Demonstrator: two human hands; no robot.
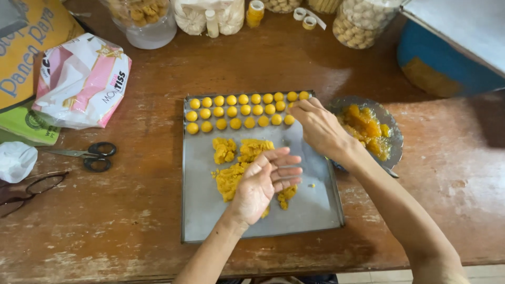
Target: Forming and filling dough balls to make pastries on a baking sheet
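Note:
A grey metal baking tray [310,210] lies on the wooden table [131,210]. Three rows of small yellow dough balls [231,111] line its far edge. Lumps of yellow dough [231,168] lie in the tray's middle. My left hand [265,181] hovers palm up over that dough, fingers apart and holding nothing. My right hand [318,126] reaches to the right end of the ball rows, its fingertips pinched at a ball there. A metal plate [392,131] with orange filling [365,129] sits just right of the tray.
Black-handled scissors [92,155] and dark-framed glasses [31,189] lie at the left, near a pink and white tissue pack [84,79] and a crumpled tissue [16,160]. Jars and bottles [363,21] line the far edge. A blue container [447,63] stands at the right.

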